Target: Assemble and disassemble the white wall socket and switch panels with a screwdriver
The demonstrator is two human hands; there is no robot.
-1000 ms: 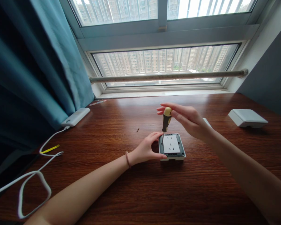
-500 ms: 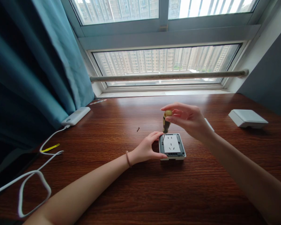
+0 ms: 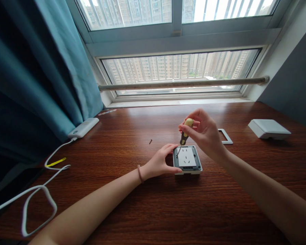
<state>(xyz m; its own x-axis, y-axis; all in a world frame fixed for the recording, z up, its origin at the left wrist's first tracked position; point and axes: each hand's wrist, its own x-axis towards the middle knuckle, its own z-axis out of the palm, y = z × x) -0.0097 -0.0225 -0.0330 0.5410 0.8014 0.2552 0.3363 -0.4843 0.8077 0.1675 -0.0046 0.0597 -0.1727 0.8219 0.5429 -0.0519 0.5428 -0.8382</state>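
Note:
A white wall socket [image 3: 187, 157] with a grey frame lies face up on the wooden table, set on a white back box. My left hand [image 3: 164, 160] grips its left side, thumb at the front edge and fingers at the far left corner. In my right hand [image 3: 202, 131] is a screwdriver [image 3: 185, 135] with a yellow and black handle, held by the fingers and tilted. Its tip reaches the screw at the left of the socket's frame. A loose screw [image 3: 150, 141] lies on the table beyond my left hand.
Behind my right hand lies a white cover frame [image 3: 228, 139], partly hidden. At the right rests another white box [image 3: 269, 129]. A white power strip [image 3: 83, 128] with a cable and yellow tie [image 3: 56, 162] is at the left by the blue curtain [image 3: 73, 68]. A window stands behind the table.
My right hand has turned, and the screwdriver's handle now leans further to the right. More of the white cover frame shows. My left hand and the socket stay in place.

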